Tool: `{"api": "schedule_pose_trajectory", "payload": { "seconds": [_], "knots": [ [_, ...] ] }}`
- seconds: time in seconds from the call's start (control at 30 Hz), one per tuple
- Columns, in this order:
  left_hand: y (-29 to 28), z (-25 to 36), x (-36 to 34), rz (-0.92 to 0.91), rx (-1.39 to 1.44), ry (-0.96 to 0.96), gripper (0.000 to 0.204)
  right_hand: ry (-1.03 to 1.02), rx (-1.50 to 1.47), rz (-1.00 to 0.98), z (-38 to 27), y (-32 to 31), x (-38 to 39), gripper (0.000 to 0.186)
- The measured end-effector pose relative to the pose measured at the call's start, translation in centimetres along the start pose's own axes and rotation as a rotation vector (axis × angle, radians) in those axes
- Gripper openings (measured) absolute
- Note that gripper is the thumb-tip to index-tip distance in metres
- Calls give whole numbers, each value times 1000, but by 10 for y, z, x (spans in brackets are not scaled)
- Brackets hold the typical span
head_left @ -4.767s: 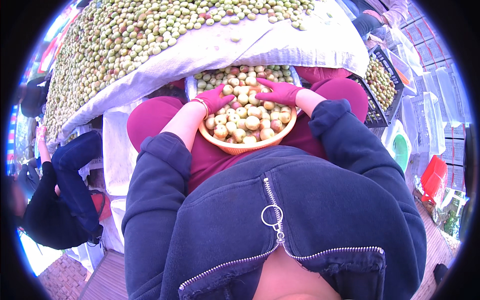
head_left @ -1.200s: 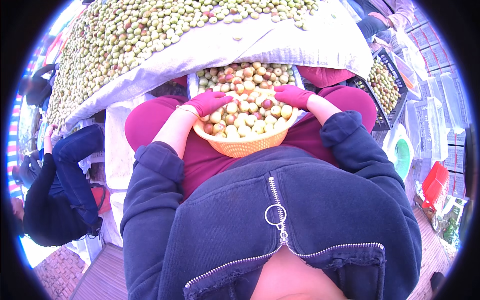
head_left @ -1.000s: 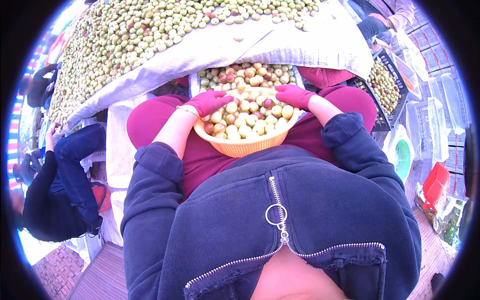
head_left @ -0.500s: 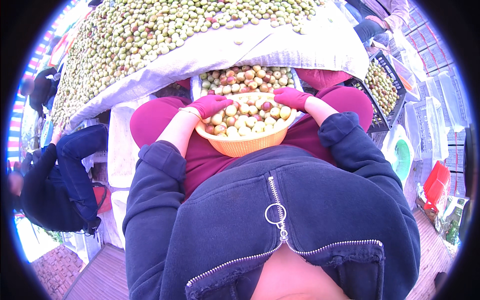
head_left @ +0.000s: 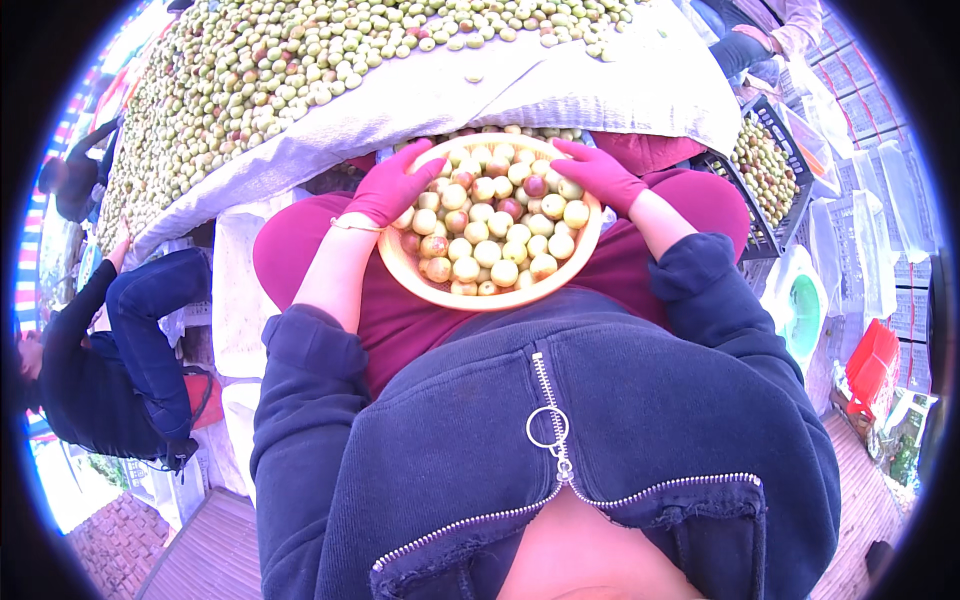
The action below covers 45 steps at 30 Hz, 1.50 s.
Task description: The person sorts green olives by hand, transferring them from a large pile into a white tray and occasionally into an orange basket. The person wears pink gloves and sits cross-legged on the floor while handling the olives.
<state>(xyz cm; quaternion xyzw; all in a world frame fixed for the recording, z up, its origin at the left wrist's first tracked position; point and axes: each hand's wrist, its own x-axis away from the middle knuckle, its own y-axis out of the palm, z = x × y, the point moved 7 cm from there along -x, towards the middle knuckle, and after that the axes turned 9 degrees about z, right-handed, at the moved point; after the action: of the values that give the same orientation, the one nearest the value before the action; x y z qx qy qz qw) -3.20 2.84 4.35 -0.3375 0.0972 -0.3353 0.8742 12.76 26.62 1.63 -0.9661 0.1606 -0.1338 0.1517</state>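
An orange plastic basket (head_left: pixel 452 294) full of round green and reddish-brown fruits (head_left: pixel 490 225), which look like jujubes, is at my lap. Its mouth faces up toward me. My left hand (head_left: pixel 396 188), in a magenta glove, grips the far left of the rim, with the thumb on the inner side. The far right of the rim is in my right hand (head_left: pixel 604 174), gloved alike; the fingers go partly out of sight behind the rim. Just beyond the basket, more fruits (head_left: pixel 512 130) show in a container that is mostly hidden.
A big heap of green fruits (head_left: pixel 300 70) lies on a white cloth (head_left: pixel 640 90) ahead of me. To the right stands a black crate (head_left: pixel 795 212) of fruits, near a green round basin (head_left: pixel 803 308) and a red plastic container (head_left: pixel 873 362). Another person (head_left: pixel 110 385) sits at left.
The basket has come up and tipped toward me, so its mouth shows wider and covers most of the container behind. Both hands have shifted up and grip the rim.
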Motion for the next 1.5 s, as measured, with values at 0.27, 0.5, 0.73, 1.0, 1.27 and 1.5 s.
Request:
{"api": "schedule_pose_trajectory", "payload": {
  "seconds": [0.27,0.5,0.73,1.0,1.27,1.5],
  "knots": [
    [-43,55,-2,235,504,157,48,602,-696,-340,11,5,34,60],
    [-27,34,-43,55,602,-31,48,628,-575,-62,41,-4,34,22],
    [-47,-12,-96,195,733,-52,46,478,-826,109,31,-35,19,21],
    [-45,-39,-97,79,635,-148,32,-360,600,768,17,-204,-63,34],
    [2,-96,-88,-174,151,-381,28,-51,-494,746,127,-299,-169,36],
    [8,-109,-104,-124,-248,24,25,151,-1284,705,136,-277,-182,56]
  ]
}}
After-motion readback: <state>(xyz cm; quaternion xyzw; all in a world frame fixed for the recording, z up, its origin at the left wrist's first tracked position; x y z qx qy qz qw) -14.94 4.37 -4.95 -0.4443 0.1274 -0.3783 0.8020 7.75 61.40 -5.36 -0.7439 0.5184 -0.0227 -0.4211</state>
